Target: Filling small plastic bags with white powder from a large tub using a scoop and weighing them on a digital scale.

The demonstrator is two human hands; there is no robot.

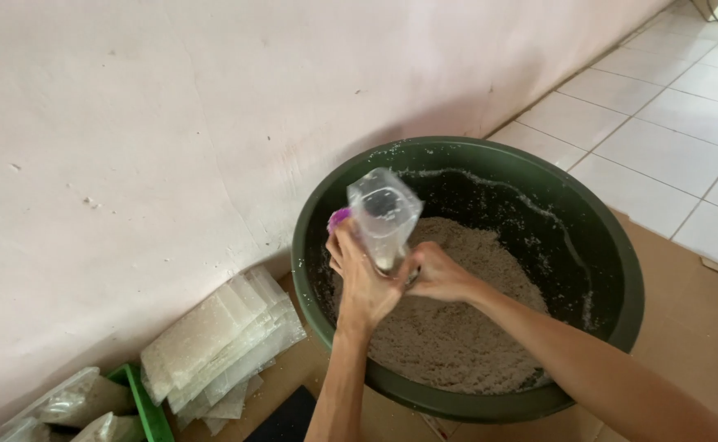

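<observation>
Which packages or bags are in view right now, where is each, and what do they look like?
Small clear plastic bag: held open over the dark green round basin by both hands, left hand and right hand.
Stack of flat filled translucent packets: on the floor by the wall, left of the basin.
Filled clear bags: bottom-left corner, by a green tray.

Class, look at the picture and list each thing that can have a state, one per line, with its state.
Clear plastic bag: upright, mouth open, almost empty, gripped near its bottom.
Green basin: partly filled with whitish grainy mix.
Left hand: closed on the bag.
Right hand: closed at the bag's bottom.
Flat filled bags: stacked by the wall.
</observation>
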